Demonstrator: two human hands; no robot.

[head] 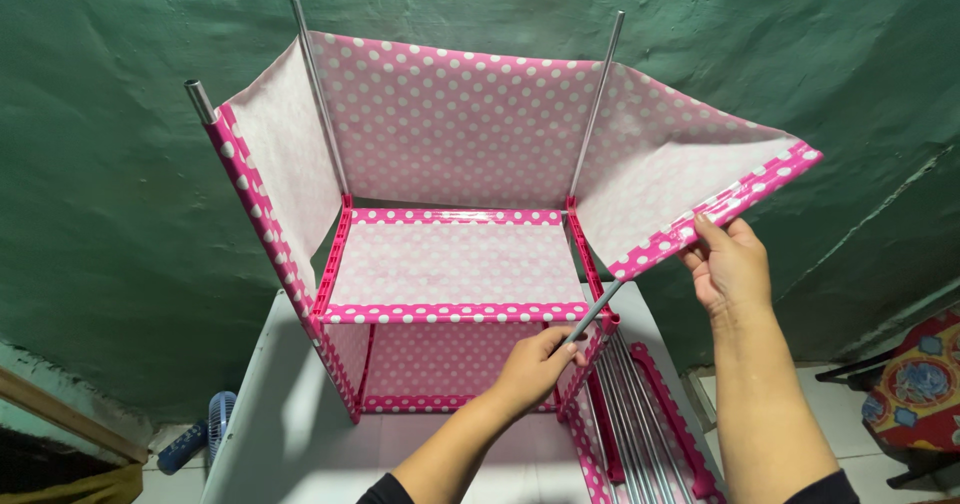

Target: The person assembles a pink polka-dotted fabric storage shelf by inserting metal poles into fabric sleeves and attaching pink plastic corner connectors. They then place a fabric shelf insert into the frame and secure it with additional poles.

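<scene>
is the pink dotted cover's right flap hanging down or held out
Held out. The right hand grips the flap by its front edge, lifting it sideways away from the rack frame.

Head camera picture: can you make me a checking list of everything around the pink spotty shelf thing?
Surface: white table, under the rack.
Job's things: pink polka-dot fabric rack, partly built, three metal poles standing up; fabric cover around the back and sides; one grey metal rod at the front right corner.
Clutter: bundle of spare rods and a pink frame piece lying on the table at right.
Grippers: left hand grips the grey rod; right hand holds the loose edge of the cover.
Cables: nothing seen.
Surroundings: green wall; small blue fan low on the left; colourful patterned chair on the right.
</scene>
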